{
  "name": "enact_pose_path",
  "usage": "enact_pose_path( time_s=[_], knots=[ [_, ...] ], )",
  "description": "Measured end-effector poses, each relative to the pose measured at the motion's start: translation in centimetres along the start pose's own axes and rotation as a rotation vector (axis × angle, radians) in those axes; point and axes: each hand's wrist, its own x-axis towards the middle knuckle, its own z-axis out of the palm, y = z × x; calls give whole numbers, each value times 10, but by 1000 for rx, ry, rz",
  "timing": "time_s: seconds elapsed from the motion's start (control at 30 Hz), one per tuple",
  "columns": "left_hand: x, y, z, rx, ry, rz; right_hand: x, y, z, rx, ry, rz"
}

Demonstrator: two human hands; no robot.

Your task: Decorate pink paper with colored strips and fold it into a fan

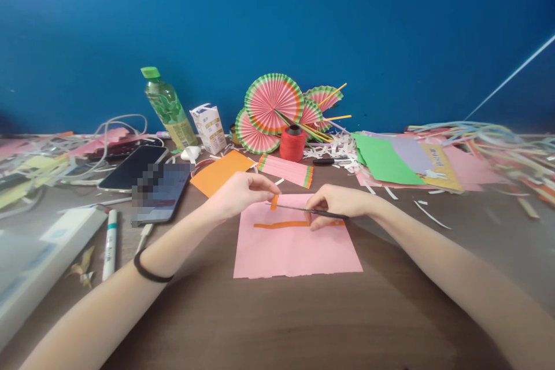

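A pink paper sheet [295,248] lies flat on the brown table in front of me, with a thin orange paper strip [281,224] across its upper part. My left hand [243,192] pinches the upturned left end of that strip, fingers closed. My right hand [336,203] is closed round the handles of a pair of scissors [303,209], whose dark blades point left towards the strip's raised end. A black band circles my left wrist.
Behind lie an orange sheet [221,172], a pleated pink strip [286,169], a red thread spool [292,143], pink-green paper fans [273,103], a green bottle [167,107], a small carton [208,127], two phones [160,191], a marker [110,243] and coloured paper piles [390,159].
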Motion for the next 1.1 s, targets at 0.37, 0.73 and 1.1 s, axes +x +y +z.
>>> enact_pose_path(
  time_s=[0.37, 0.73, 1.1],
  knots=[
    [0, -2, 0, 3, 10, -19, -1, -7, -1, -8, -2, 4],
    [-1, -1, 2, -15, 13, -29, -1, -5, 0, -15, 0, 18],
    [-1, 1, 3, -45, 12, -33, -1, -6, 1, -11, -5, 1]
  ],
)
